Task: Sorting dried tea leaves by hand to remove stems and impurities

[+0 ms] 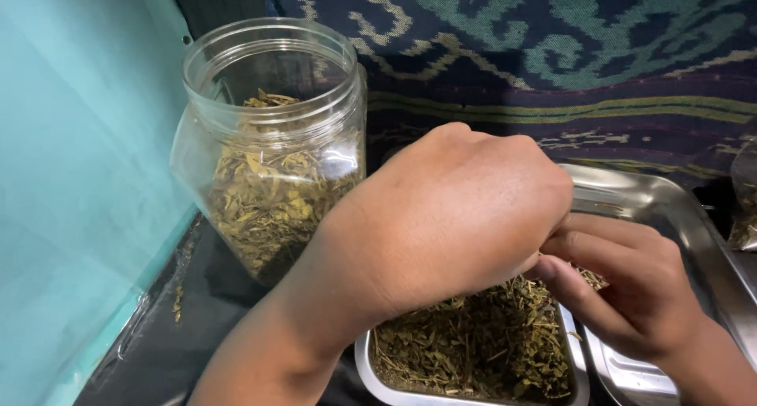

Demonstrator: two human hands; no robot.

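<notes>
Patterned dark cloth (552, 51), teal wall (71, 177), perhaps a plastic bag (745, 193) at right.

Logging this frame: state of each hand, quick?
Left hand: curled shut over the dried herbs; contents hidden.
Right hand: fingers bent, touching the herbs; grip unclear.

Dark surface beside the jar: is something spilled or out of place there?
Yes. A few bits of dried leaf lie loose on the dark surface, left of the clear jar, outside both the jar and the metal container under the hands. Nothing else looks damaged or tipped.
</notes>
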